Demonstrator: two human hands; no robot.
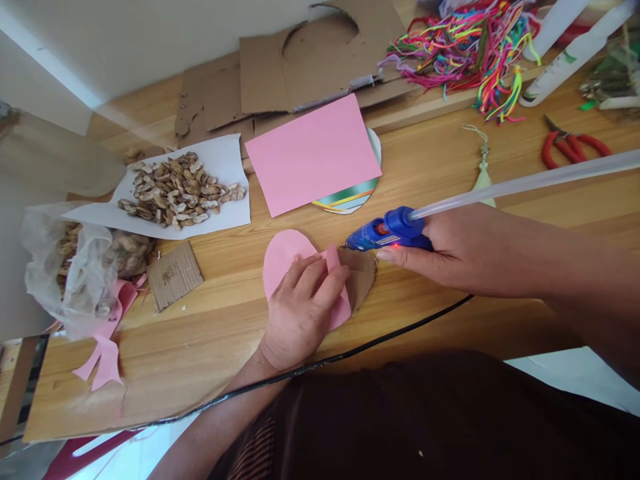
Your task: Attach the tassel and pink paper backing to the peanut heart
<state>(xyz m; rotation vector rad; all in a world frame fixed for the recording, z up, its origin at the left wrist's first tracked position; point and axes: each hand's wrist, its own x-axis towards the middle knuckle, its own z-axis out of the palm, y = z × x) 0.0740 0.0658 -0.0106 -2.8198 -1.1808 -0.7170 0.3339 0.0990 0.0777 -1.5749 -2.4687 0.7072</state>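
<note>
My right hand (445, 253) is wrapped round a blue hot glue gun (385, 230), with a long translucent glue stick (525, 183) in its back. The nozzle is at the edge of a rounded cardboard piece (363, 277). Over part of that cardboard lies pink paper (285, 253) with a rounded outline, its right side folded back. My left hand (305, 300) presses on the paper and its fingers hold the turned-up flap. Whether the nozzle touches the cardboard I cannot tell.
Shells (175, 190) lie on white paper at left, near a plastic bag (75, 267). A pink sheet (313, 153) covers part of a round striped piece. Red-handled pliers (575, 147) and colourful cords (475, 47) are at upper right. A black cable (350, 350) crosses the table's front.
</note>
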